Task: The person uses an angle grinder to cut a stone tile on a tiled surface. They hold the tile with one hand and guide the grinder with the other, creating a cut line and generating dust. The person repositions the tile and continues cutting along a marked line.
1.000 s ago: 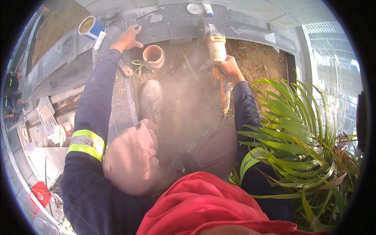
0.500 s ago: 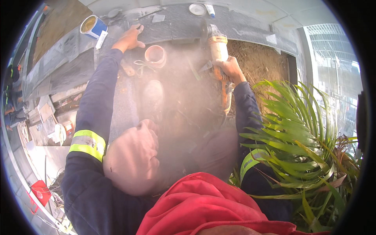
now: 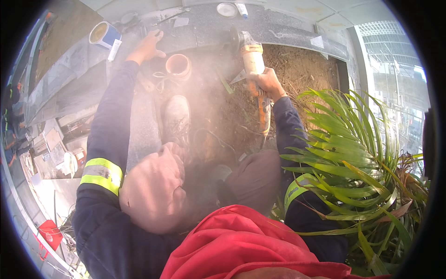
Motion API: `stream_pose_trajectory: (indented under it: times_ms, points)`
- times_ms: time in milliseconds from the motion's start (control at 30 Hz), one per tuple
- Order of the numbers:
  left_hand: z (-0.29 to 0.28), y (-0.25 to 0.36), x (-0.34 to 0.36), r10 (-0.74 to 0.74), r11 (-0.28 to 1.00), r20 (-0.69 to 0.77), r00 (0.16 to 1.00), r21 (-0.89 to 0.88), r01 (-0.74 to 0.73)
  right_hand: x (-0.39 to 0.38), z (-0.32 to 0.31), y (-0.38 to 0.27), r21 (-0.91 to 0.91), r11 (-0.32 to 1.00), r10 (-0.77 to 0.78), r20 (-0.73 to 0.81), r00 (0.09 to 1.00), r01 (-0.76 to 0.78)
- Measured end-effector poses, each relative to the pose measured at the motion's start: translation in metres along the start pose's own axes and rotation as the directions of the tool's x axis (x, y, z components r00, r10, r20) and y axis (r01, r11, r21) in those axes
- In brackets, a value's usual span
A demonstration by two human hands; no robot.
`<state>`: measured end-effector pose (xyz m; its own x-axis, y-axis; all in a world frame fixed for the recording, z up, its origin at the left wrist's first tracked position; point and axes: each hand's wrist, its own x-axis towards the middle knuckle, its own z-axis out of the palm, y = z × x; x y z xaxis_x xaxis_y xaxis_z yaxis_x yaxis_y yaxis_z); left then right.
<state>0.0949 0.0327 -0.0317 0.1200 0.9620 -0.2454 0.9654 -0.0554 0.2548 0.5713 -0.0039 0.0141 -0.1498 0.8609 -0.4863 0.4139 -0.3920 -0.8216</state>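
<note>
My right hand (image 3: 270,83) is wrapped round the body of an orange and pale angle grinder (image 3: 253,61). Its disc end meets the front edge of a dark grey stone slab (image 3: 204,29), partly hidden by pale dust. With fingers spread, my left hand (image 3: 146,48) rests at the slab further left and holds nothing. Close to it stands a terracotta-coloured cup-like pot (image 3: 178,65), with a looped pale cord (image 3: 160,80) beside it. A blue and white can (image 3: 105,34) and a white tube (image 3: 114,49) are left of that hand.
A round white lid (image 3: 227,9) and a small tube (image 3: 241,10) lie on the slab's far side. Bare soil (image 3: 302,65) is below the slab. A leafy plant (image 3: 353,162) crowds my right arm. My shoe (image 3: 177,118) stands in drifting dust. A white bucket (image 3: 72,162) sits far left.
The whole view has shifted slightly, so most things sit a little further left and up. Dust has thinned around my shoe and over the soil. Both hands keep their hold and pose.
</note>
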Motion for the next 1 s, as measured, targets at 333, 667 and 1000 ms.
stream_pose_trajectory:
  times_ms: [333, 667, 1000]
  points:
    - [-0.003, 0.001, -0.005, -0.005, 1.0, -0.006, 1.0, 0.028, 0.005, 0.005, 0.001, -0.004, -0.07, 0.997, -0.025, -0.004, 1.0, 0.025]
    - [-0.009, 0.007, -0.005, -0.021, 0.999, 0.025, 0.999, 0.035, 0.02, 0.015, -0.001, 0.007, -0.036, 0.999, -0.02, 0.012, 1.0, 0.021]
    - [-0.006, 0.006, -0.002, -0.018, 0.997, 0.026, 1.0, 0.07, 0.016, 0.009, 0.002, -0.003, -0.099, 0.995, -0.002, -0.015, 1.0, 0.0]
